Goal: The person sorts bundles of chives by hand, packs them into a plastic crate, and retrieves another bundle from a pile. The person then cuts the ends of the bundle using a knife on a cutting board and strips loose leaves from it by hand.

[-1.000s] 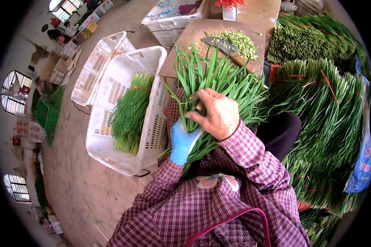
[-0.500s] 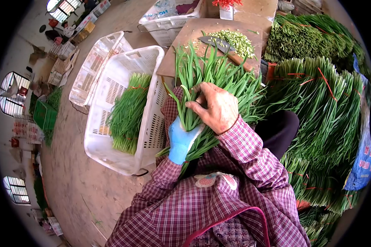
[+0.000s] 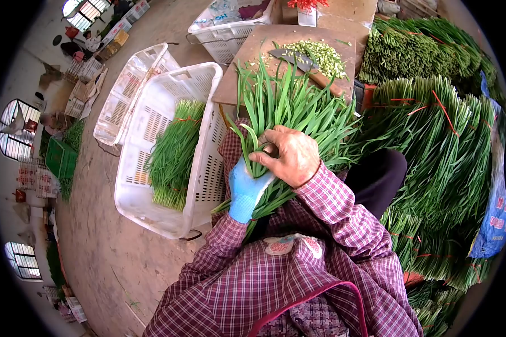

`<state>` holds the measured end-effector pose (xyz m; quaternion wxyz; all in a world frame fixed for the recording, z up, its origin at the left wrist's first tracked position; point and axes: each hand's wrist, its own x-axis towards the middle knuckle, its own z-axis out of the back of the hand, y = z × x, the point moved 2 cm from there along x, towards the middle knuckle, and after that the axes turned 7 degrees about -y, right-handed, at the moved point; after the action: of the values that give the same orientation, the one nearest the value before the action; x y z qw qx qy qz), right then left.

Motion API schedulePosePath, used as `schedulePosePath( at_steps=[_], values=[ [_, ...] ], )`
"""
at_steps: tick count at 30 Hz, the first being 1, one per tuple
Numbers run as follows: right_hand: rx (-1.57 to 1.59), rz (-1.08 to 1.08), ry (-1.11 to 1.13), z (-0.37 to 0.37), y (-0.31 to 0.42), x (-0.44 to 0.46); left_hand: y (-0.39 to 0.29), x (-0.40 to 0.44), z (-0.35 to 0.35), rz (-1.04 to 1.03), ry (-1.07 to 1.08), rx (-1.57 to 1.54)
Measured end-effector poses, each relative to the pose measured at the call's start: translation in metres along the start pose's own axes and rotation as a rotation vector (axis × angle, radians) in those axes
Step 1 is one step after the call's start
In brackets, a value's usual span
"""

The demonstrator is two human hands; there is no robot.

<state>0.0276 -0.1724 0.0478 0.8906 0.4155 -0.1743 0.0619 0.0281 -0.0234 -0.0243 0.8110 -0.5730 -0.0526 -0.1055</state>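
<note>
My left hand (image 3: 246, 192), in a blue and white glove, is closed around a bunch of green chives (image 3: 289, 104) above my lap. The leaf tips fan out toward the board, while other stalks show below the glove. Bare and just above the glove, my right hand (image 3: 293, 156) curls its thumb and fingers on a few leaves at the bunch's near left side. Its palm side is hidden. Beyond the leaves, a knife (image 3: 293, 59) with a wooden handle lies on the board (image 3: 264, 40) beside chopped stalk ends (image 3: 325, 56).
At left, a white plastic crate (image 3: 147, 223) holds a tied chive bundle (image 3: 175, 154); another crate (image 3: 108, 122) leans behind it. Tied chives (image 3: 433, 151) are piled high at right, near a blue sack (image 3: 492, 224). A further crate (image 3: 222, 53) and red ties (image 3: 308, 3) are at the back.
My right hand has shifted slightly down and left, its fingers now closer to the glove and curled tighter on the leaves. My left hand keeps its hold.
</note>
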Motion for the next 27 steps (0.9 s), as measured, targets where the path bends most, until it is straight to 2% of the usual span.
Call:
schedulePosePath(
  at_steps=[7, 9, 11, 12, 15, 17, 18, 19, 21, 24, 27],
  values=[
    [-0.092, 0.093, -0.141, -0.006, 0.002, -0.005, 0.011, 0.001, -0.002, 0.04, -0.031, -0.05],
    [-0.02, 0.136, -0.209, -0.011, 0.002, -0.004, 0.022, 0.003, -0.003, 0.085, -0.037, -0.103],
    [0.224, 0.058, -0.349, -0.017, -0.008, 0.001, 0.027, 0.003, -0.001, 0.13, -0.009, -0.224],
    [0.445, 0.016, -0.431, -0.016, -0.021, 0.009, 0.022, 0.001, 0.0, 0.159, -0.012, -0.246],
    [0.711, -0.086, -0.573, 0.031, -0.032, 0.023, -0.006, 0.006, 0.017, 0.278, 0.013, -0.304],
    [0.921, -0.179, -0.518, 0.059, -0.04, 0.014, -0.003, 0.014, 0.038, 0.378, -0.006, -0.376],
    [0.836, -0.192, -0.404, 0.072, -0.058, 0.006, -0.022, 0.015, 0.042, 0.291, -0.063, -0.378],
    [0.871, -0.304, -0.399, 0.078, -0.06, -0.002, -0.017, 0.017, 0.053, 0.333, -0.098, -0.367],
    [0.412, -0.359, -0.218, 0.09, -0.083, -0.017, -0.004, 0.019, 0.072, 0.327, -0.147, -0.363],
    [-0.327, -0.135, -0.294, 0.077, -0.084, -0.03, 0.03, 0.014, 0.096, 0.364, -0.237, -0.449],
    [-0.153, 0.063, -0.435, 0.075, -0.058, -0.025, 0.038, 0.018, 0.103, 0.389, -0.232, -0.461]
  ],
)
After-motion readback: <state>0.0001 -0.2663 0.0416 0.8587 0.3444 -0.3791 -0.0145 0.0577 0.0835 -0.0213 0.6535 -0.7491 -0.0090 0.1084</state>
